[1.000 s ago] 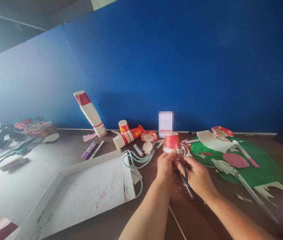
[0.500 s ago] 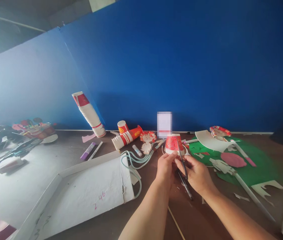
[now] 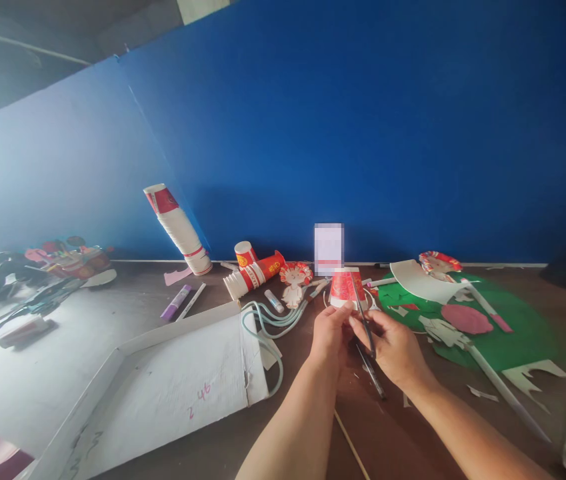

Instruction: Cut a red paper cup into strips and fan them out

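Note:
My left hand holds the rim of an upside-down red and white paper cup over the brown table. My right hand grips dark scissors, whose blades reach up along the cup's right side. The two hands touch each other just below the cup.
A flat white cardboard box lies to the left, with pale green tubing at its corner. Stacked paper cups and fallen cups sit near the blue wall. Green paper with cut-outs, markers and a paper craft flower lie around.
Both hands and the cup have lifted slightly and shifted a little left; the scissors stay against the cup.

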A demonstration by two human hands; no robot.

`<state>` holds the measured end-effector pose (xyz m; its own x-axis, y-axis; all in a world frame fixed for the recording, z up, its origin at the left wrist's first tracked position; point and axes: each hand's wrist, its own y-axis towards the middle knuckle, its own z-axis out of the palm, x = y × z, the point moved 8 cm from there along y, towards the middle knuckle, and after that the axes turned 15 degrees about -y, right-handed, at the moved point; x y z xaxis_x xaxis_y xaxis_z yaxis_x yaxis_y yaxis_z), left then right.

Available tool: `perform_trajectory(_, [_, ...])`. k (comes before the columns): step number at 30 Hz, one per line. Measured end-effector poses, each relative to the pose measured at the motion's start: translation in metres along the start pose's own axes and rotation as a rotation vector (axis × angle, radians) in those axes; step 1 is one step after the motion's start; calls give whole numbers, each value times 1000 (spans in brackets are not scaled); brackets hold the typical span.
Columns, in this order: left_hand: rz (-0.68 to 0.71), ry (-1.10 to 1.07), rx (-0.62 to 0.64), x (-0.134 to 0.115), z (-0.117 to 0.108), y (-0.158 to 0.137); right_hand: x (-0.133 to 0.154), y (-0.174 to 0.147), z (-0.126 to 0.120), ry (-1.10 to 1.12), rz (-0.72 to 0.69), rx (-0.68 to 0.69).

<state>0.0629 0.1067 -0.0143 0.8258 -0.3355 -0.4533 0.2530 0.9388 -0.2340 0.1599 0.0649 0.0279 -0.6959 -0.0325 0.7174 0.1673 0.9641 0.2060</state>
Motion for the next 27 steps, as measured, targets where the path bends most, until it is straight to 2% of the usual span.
perform_trajectory(10, [16,-18,33,-1,4,-3,2,0,0,-5,-4,0])
perform_trajectory(13, [56,46,30,-4,0,1,2,-2,3,0,6,33])
perform_trajectory(18, [202,134,-77,-21,-18,12,3,-7,11,-123,-62,55])
perform_trajectory(22, [270,145,-117,-30,-21,11,-8,-8,3,-289,19,-45])
perform_trajectory(27, [299,172,-121,-34,-14,4,-22,-2,-18,-328,94,-218])
